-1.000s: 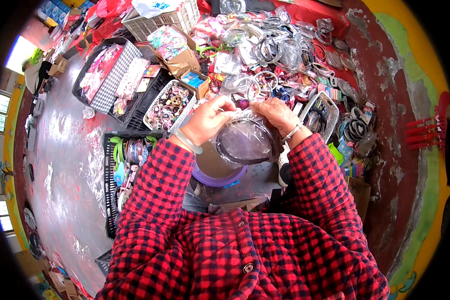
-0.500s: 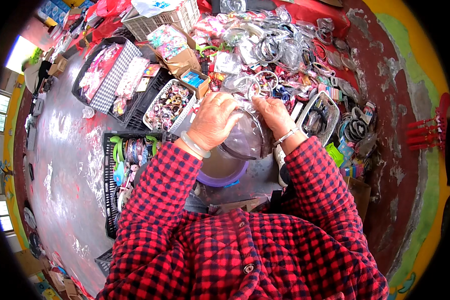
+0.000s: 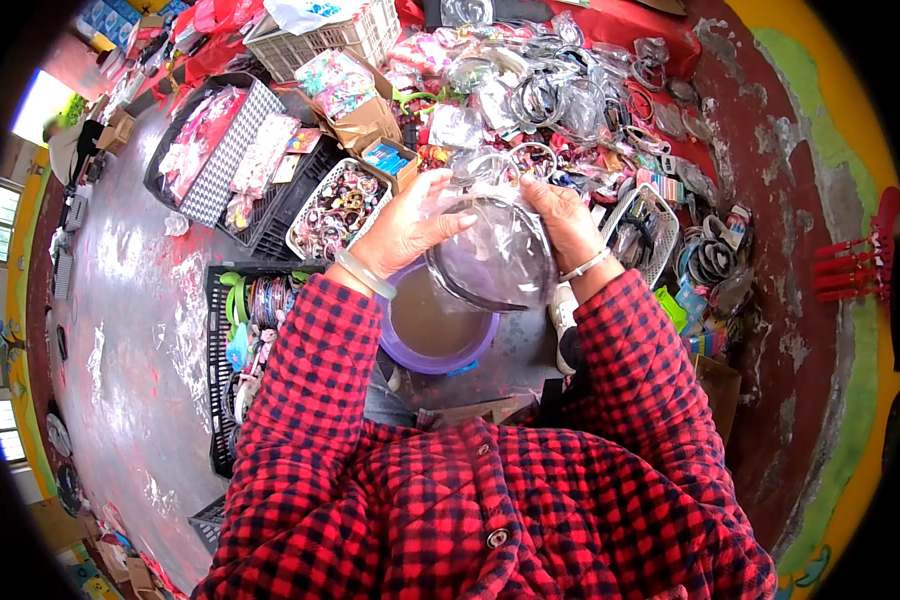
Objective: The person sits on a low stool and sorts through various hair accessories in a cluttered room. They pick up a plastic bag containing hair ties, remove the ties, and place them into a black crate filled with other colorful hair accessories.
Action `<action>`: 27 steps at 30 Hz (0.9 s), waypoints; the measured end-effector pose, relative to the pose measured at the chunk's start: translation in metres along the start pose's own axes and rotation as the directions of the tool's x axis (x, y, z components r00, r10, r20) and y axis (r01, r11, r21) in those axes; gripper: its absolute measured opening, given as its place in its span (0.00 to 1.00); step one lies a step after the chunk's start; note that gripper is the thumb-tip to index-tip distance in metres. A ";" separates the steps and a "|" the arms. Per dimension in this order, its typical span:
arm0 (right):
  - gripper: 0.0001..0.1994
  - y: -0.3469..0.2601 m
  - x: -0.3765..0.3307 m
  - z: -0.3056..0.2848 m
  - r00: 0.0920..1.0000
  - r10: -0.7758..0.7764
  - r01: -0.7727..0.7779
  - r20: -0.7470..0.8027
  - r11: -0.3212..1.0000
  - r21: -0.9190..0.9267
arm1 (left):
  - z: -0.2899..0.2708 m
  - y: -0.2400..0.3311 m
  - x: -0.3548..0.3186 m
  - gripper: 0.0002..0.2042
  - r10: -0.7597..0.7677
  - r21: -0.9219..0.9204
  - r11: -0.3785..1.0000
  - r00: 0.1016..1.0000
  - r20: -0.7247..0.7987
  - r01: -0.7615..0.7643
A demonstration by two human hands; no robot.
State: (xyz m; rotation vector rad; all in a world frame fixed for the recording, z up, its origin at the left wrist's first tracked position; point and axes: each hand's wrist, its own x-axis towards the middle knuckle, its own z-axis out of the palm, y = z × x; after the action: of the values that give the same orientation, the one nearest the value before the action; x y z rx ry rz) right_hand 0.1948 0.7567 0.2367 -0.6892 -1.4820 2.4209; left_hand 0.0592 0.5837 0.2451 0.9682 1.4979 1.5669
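A clear plastic bag (image 3: 500, 250) with dark hairbands (image 3: 475, 295) inside hangs in front of me, above a purple basin (image 3: 400, 348). My right hand (image 3: 568, 228) pinches the bag's upper right edge between thumb and fingers. At the bag's left side, my left hand (image 3: 405, 228) has its thumb and fingers spread apart. Its thumb lies over the bag's edge; whether it touches the plastic I cannot tell. Murky water (image 3: 432, 325) fills the basin, partly hidden by the bag.
Beyond my hands spreads a heap of bagged hair accessories (image 3: 570, 90). White baskets (image 3: 342, 212) stand either side of my hands. On the left is a black crate (image 3: 218, 370) of colourful bands, with a houndstooth box (image 3: 235, 150) farther off. A shoe (image 3: 564, 325) shows right of the basin.
My left hand has moved left and its fingers have spread. The bag has turned flatter toward me, showing more of the hairbands. My right hand has shifted slightly right, still pinching it.
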 end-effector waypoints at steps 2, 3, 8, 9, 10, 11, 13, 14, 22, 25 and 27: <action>0.11 -0.007 -0.003 0.000 0.997 0.010 -0.017 0.077 0.996 0.087 | 0.003 0.014 -0.004 0.31 -0.098 -0.229 0.966 0.990 0.101 0.119; 0.11 -0.008 -0.005 0.000 0.996 0.011 -0.020 0.089 0.994 0.104 | 0.005 0.017 -0.005 0.32 -0.133 -0.333 0.925 0.978 0.159 0.180; 0.11 -0.006 -0.003 -0.002 0.993 0.004 -0.020 0.114 0.991 0.135 | 0.010 0.009 -0.005 0.29 -0.124 -0.420 0.878 0.956 0.266 0.231; 0.11 -0.006 -0.002 -0.002 0.994 0.002 -0.018 0.109 0.989 0.148 | 0.013 0.013 -0.005 0.28 -0.147 -0.418 0.875 0.957 0.250 0.243; 0.11 -0.005 -0.001 -0.002 0.998 0.004 -0.013 0.071 0.991 0.132 | 0.017 0.022 -0.007 0.24 -0.155 -0.478 0.839 0.957 0.246 0.259; 0.11 -0.004 0.000 -0.002 0.999 0.005 -0.009 0.032 0.993 0.115 | 0.016 0.021 -0.007 0.23 -0.142 -0.477 0.845 0.961 0.236 0.242; 0.11 -0.004 0.004 -0.003 0.997 -0.040 0.035 -0.068 0.997 -0.074 | 0.014 0.013 -0.007 0.21 -0.116 -0.472 0.858 0.971 0.208 0.204; 0.12 -0.006 0.007 -0.008 0.988 -0.096 0.063 -0.124 0.967 -0.246 | 0.012 0.009 -0.007 0.20 -0.109 -0.435 0.883 0.979 0.171 0.174; 0.10 -0.005 -0.009 0.012 0.819 -0.573 0.287 0.039 0.348 -0.892 | 0.007 -0.018 0.002 0.18 0.033 -0.006 0.999 0.989 -0.144 -0.035; 0.14 0.003 -0.011 0.031 0.861 -0.505 0.236 0.066 0.280 -0.931 | 0.013 -0.033 0.004 0.19 0.101 0.093 0.992 0.984 -0.150 -0.087; 0.15 0.004 -0.009 0.030 0.862 -0.503 0.219 0.061 0.262 -0.940 | 0.018 -0.036 0.002 0.19 0.079 0.166 0.985 0.984 -0.157 -0.052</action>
State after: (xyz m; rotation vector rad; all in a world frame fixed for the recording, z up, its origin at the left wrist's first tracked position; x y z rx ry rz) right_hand 0.1883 0.7277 0.2473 -0.6503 -2.5017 0.8568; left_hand 0.0748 0.5948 0.2092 1.0085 1.7445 1.6244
